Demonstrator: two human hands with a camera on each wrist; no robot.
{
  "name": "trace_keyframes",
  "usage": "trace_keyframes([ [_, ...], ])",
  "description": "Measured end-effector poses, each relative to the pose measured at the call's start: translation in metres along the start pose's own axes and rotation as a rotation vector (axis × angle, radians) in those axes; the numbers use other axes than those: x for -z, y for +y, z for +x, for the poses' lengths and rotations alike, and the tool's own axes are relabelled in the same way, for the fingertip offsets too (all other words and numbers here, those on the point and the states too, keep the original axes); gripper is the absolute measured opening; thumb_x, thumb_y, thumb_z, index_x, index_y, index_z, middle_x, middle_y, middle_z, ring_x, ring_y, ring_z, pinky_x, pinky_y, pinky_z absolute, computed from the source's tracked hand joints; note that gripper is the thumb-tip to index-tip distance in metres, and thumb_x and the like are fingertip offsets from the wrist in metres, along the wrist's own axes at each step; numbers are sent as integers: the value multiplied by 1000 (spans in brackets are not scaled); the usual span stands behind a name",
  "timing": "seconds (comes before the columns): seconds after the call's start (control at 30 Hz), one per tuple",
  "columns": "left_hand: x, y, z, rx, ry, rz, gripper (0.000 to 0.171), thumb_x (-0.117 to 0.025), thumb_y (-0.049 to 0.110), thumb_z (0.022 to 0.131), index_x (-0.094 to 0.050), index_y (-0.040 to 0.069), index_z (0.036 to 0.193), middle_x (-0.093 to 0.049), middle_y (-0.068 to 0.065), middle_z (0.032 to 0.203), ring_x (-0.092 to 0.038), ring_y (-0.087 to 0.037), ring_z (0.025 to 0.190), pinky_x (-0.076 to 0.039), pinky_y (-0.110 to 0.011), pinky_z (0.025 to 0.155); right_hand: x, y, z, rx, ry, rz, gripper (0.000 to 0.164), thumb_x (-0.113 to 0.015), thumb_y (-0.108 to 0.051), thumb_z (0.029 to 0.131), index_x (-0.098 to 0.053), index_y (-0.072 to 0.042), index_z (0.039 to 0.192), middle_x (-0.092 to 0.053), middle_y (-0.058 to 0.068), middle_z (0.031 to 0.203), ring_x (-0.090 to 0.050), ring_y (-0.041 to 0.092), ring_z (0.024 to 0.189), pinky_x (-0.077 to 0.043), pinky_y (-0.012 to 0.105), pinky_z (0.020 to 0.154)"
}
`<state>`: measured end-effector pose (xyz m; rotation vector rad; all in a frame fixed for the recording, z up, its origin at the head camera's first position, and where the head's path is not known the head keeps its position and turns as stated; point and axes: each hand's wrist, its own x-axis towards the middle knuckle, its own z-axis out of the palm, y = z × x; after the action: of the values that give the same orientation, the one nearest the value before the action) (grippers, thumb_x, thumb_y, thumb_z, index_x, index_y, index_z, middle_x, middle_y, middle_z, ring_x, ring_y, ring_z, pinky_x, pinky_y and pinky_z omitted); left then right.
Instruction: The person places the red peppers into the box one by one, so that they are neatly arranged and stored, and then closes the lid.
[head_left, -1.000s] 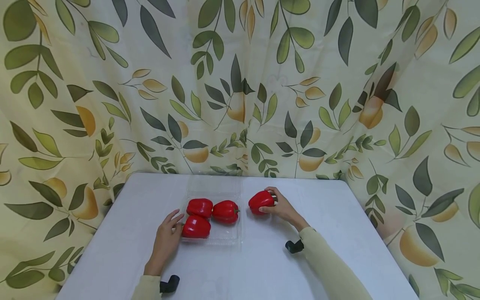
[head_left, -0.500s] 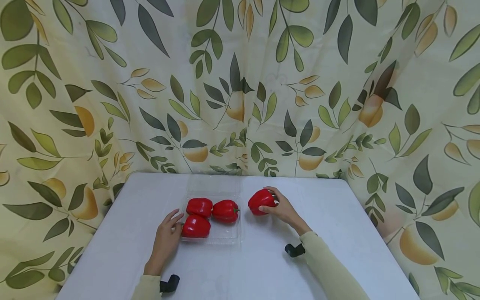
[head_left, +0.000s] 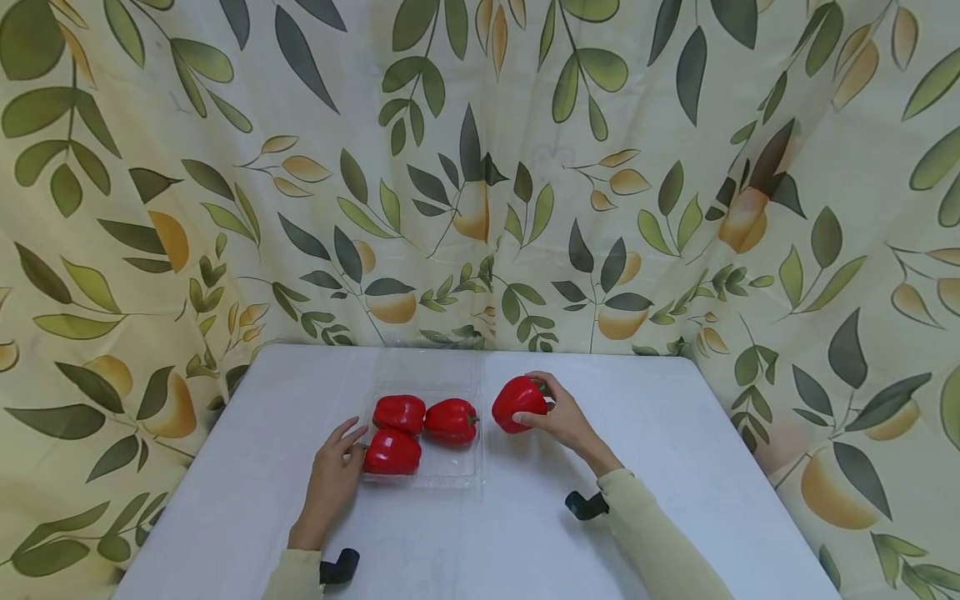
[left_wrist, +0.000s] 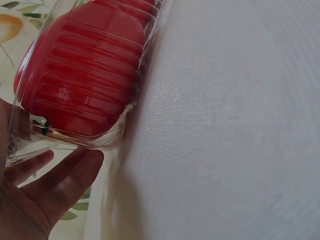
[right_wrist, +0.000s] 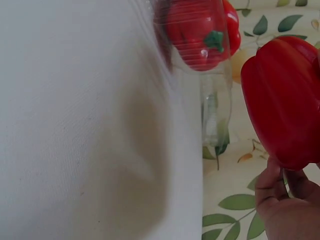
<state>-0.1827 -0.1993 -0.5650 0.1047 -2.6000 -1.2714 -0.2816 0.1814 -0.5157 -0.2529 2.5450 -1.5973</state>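
Note:
A clear plastic container [head_left: 457,482] lies on the table, holding three red bell peppers: one at the back left [head_left: 399,414], one on the right [head_left: 451,422], one at the front left [head_left: 392,452]. My left hand [head_left: 336,477] holds the container's left edge beside the front-left pepper; in the left wrist view, fingertips [left_wrist: 92,162] touch the end wall from outside. To the right of the container, my right hand [head_left: 562,419] grips another red bell pepper [head_left: 517,406]. That pepper [right_wrist: 282,100] appears raised off the table in the right wrist view.
The container's clear lid [head_left: 427,367] stands open at the back, towards the table's far edge. A leaf-patterned curtain [head_left: 480,167] hangs behind and around the white table [head_left: 525,533]. Dark wrist devices [head_left: 341,567] sit on both sleeves.
My right hand has moved slightly left with the bell pepper and tilted it, so its green stem shows more. The left hand and the peppers in the container stay put.

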Motion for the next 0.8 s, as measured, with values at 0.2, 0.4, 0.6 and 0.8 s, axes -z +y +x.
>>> trace_keyframes([
  [0.2, 0, 0, 0, -6, 1, 3, 35, -56, 12, 98, -62, 7, 132, -49, -9, 149, -64, -34, 116, -60, -38, 85, -1, -7, -5, 6, 3, 19, 84, -88, -29, 69, -42, -27, 140, -48, 10, 140, -47, 37, 127, -60, 44, 86],
  [0.4, 1, -1, 1, -6, 0, 9, 35, -54, 13, 98, -63, 8, 132, -49, -8, 149, -65, -33, 116, -60, -38, 86, -1, -11, -9, -6, 3, 29, 88, -88, -25, 69, -39, -28, 142, -44, 9, 144, -42, 38, 133, -59, 47, 88],
  [0.6, 1, 0, 0, -8, 0, 8, 35, -55, 12, 98, -63, 7, 131, -49, -9, 149, -66, -33, 114, -60, -38, 85, -1, -10, -9, 14, 7, 41, 93, -88, -24, 69, -35, -26, 146, -43, 10, 145, -41, 38, 134, -59, 47, 88],
  [0.8, 2, 0, 0, -2, -4, -1, 35, -56, 12, 97, -63, 7, 131, -49, -8, 149, -65, -33, 115, -60, -39, 86, 0, -9, -12, 36, 13, 72, 92, -87, -21, 70, -33, -21, 145, -43, 12, 145, -41, 39, 134, -59, 46, 89],
])
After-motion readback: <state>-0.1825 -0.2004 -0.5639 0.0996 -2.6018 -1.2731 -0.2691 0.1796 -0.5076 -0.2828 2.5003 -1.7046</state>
